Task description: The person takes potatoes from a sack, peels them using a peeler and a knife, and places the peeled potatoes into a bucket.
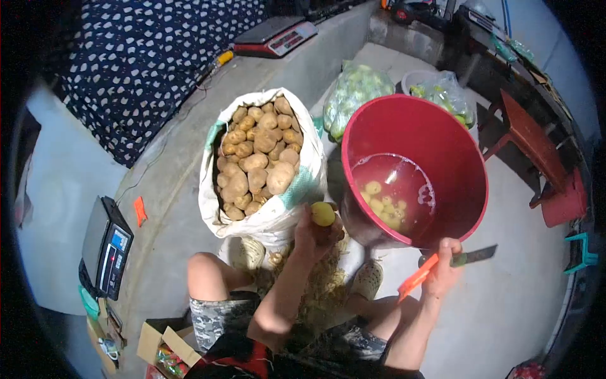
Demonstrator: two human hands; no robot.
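My left hand (310, 239) is wrapped round a potato (322, 214), whose pale yellow, peeled top faces up. It is just beyond the near edge of a white woven sack (315, 158) full of unpeeled potatoes (255, 161). In my right hand (443, 275) is a knife with an orange handle (416, 278), its dark blade (481, 254) pointing right. That hand is near the rim of a large red tub (483, 208). Peeled potatoes (385, 207) lie in water at the tub's bottom.
Peelings (325, 284) litter the floor between my feet. Bags of green vegetables (356, 91) stand behind the tub. A red scale (276, 36) sits on the ledge, with another scale (107, 249) at left. A reddish stool (530, 139) is at right; an open carton (161, 347) is lower left.
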